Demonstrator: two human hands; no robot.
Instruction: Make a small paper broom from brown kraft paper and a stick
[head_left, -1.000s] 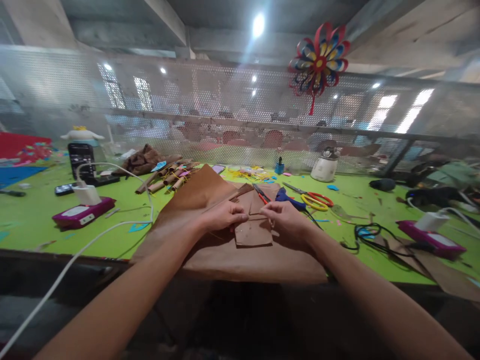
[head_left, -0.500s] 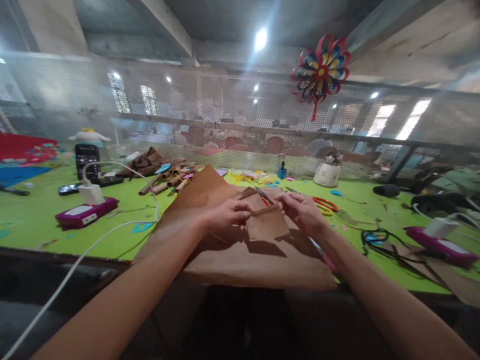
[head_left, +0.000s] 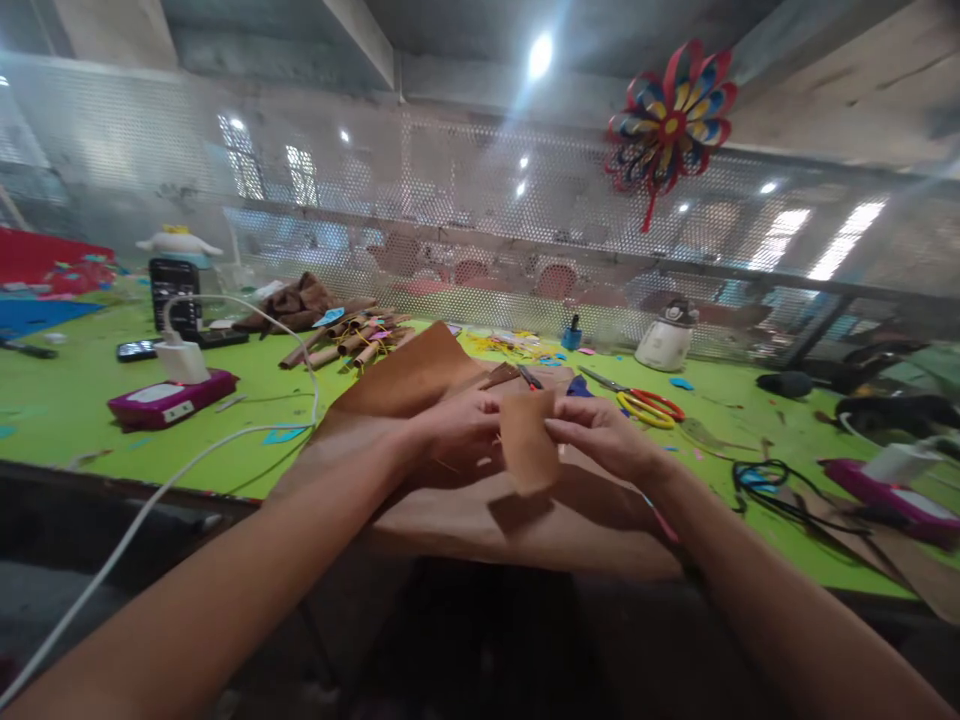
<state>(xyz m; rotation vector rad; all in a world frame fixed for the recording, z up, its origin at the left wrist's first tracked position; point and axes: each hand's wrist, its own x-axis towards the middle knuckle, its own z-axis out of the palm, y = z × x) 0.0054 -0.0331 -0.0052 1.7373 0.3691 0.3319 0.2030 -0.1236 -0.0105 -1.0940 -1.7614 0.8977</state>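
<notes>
The small brown paper piece (head_left: pixel 529 440) now hangs upright between the two hands, narrower and curled lengthwise, where half a second ago it was held wider and slanted, and a second ago it lay flat on the big brown sheet (head_left: pixel 450 520); it is lifted clear of that sheet and casts a shadow on it. The left hand (head_left: pixel 457 428) pinches the piece's left edge, thumb and fingertips closed tight on the paper, and the right hand (head_left: pixel 600 440) grips the right edge the same way, fingers narrow and closed on it. Both hands sit closer together than before. Beyond them lie red-handled scissors (head_left: pixel 529 377) and yellow-and-red-handled scissors (head_left: pixel 645 405) on the green table (head_left: pixel 90 420). To the left are rolled paper tubes (head_left: pixel 345 345), and a white cable (head_left: pixel 187 470) runs toward a charger.
</notes>
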